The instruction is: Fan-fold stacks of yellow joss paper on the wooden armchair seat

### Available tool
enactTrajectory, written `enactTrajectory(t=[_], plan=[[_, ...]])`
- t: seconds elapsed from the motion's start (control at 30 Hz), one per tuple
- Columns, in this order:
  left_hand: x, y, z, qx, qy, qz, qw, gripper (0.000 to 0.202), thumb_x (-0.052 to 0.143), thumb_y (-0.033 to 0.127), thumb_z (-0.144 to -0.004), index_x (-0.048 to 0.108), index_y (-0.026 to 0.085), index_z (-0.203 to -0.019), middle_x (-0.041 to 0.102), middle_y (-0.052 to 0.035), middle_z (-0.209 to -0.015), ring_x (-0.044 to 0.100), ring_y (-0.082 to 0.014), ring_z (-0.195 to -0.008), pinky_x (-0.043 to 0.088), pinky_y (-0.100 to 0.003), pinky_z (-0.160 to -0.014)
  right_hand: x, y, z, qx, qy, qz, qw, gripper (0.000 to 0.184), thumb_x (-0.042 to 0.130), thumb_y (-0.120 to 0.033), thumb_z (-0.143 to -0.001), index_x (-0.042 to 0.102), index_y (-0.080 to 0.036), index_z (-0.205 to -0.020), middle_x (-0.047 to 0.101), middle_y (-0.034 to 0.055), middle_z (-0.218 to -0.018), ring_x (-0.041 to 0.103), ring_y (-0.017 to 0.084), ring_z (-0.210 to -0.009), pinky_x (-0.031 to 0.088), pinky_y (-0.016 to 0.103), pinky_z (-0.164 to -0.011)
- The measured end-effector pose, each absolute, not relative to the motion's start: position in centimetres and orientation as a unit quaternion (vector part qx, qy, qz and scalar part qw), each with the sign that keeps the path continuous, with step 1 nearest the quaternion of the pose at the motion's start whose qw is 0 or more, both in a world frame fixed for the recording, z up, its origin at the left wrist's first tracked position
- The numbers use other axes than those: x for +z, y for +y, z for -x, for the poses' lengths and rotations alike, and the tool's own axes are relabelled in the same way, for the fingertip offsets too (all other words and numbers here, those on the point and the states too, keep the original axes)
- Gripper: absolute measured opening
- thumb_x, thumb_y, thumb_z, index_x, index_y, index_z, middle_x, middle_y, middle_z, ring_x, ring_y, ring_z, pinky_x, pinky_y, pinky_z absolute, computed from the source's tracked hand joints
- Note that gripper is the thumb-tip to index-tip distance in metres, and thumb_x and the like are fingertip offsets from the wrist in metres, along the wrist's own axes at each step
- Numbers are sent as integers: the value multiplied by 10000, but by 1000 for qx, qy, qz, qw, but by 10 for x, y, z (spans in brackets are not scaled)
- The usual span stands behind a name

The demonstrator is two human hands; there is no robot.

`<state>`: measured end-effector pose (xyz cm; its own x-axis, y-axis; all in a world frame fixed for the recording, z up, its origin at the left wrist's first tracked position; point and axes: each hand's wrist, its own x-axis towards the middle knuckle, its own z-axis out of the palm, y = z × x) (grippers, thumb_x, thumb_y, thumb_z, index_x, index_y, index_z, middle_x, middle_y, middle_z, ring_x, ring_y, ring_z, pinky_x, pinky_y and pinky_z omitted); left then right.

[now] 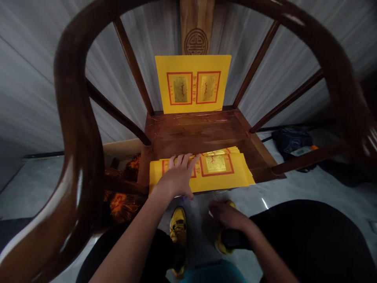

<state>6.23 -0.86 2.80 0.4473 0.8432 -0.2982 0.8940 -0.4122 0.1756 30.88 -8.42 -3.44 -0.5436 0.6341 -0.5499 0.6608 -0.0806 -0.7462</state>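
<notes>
My left hand (178, 175) lies flat, fingers stretched out, on a stack of yellow paper sheets (224, 173) with red-framed gold squares, at the front edge of a dark wooden chair seat (200, 131). A single yellow sheet (193, 83) of the same kind stands upright against the chair's back splat. My right hand (228, 215) hovers lower, in front of the seat and above my yellow shoes (178, 228); it is blurred, fingers loosely bent, with nothing seen in it.
The chair's curved armrest rail (76, 129) arcs around the view on both sides. A dark bag (293, 141) lies on the floor at the right. Orange-patterned items (120, 200) sit beside the chair's left leg. A pale striped wall is behind.
</notes>
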Motion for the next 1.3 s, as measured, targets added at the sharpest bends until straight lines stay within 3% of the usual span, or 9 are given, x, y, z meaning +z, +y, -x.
enactTrajectory(t=[0.1, 0.23, 0.33, 0.5, 0.83, 1.03, 1.13, 1.23, 1.3], plan=[[34, -12, -65, -79, 517, -841, 138, 1480, 945, 497, -530, 116, 178, -1714, 292, -274, -1694, 312, -435, -1531, 224, -622, -1238, 47, -76, -357, -704, 634, -305, 94, 436, 645, -506, -1003, 710, -290, -1375, 785, 75, -1192, 742, 277, -1093, 572, 408, -957], [36, -12, -72, -86, 526, -835, 137, 1473, 953, 452, -503, 146, 175, -1704, 298, -293, -1674, 327, -461, -1505, 238, -645, -1216, 111, -14, -391, -591, 688, -409, -102, 481, 615, -631, -986, 735, -288, -1300, 785, 89, -1145, 730, 285, -1122, 542, 433, -1044], [37, -12, -78, -102, 533, -828, 141, 1500, 968, 396, -454, 156, 187, -1699, 300, -286, -1672, 327, -472, -1498, 241, -663, -1210, 82, 37, -378, -383, 791, -440, -186, 667, 749, -627, -879, 607, -334, -1461, 615, 85, -1496, 549, 332, -1410, 408, 508, -1212], [35, -11, -76, -90, 535, -828, 139, 1482, 972, 384, -436, 193, 226, -1687, 370, -248, -1628, 390, -447, -1451, 264, -650, -1207, 19, 61, -351, -257, 870, -419, -38, 987, 827, -697, -730, 472, -303, -1562, 486, 128, -1546, 403, 410, -1462, 271, 620, -1214], [31, -28, -96, -138, 524, -835, 91, 1378, 859, 185, -547, 124, 189, -1713, 320, -288, -1688, 368, -463, -1492, 236, -650, -1221, 28, 63, -343, -235, 869, -434, 11, 593, 889, -576, -649, 580, -231, -1020, 614, 78, -1121, 552, 324, -1116, 427, 420, -960], [45, -27, -85, -91, 504, -847, 138, 1511, 919, 313, -524, -2, 212, -1717, 320, -247, -1697, 318, -434, -1534, 198, -622, -1238, 48, 57, -346, -252, 851, -460, 15, 373, 836, -403, -798, 594, -276, -1052, 700, 2, -888, 649, 244, -841, 352, 301, -681], [67, -17, -70, -25, 523, -841, 137, 1144, 839, 461, -697, 271, 231, -1663, 480, -189, -1607, 391, -410, -1485, 220, -607, -1225, 70, 55, -350, -160, 878, -448, -62, 216, 738, -327, -910, 622, -296, -1089, 732, -3, -893, 676, 237, -846, 348, 310, -703], [91, -3, -52, 48, 585, -805, 83, 416, 606, 269, -899, 632, 241, -1313, 712, -107, -1267, 612, -336, -1226, 373, -522, -1102, 87, 58, -358, -41, 863, -477, -163, 176, 762, -384, -913, 698, -291, -1048, 756, 33, -951, 691, 258, -900, 389, 333, -759], [100, 5, -40, 95, 614, -778, 97, 270, 550, 190, -895, 684, 267, -1116, 742, -55, -1145, 676, -292, -1071, 448, -447, -966, 88, 62, -369, -25, 828, -522, -204, 180, 794, -433, -883, 743, -293, -985, 762, 33, -914, 690, 259, -861, 403, 341, -754]])
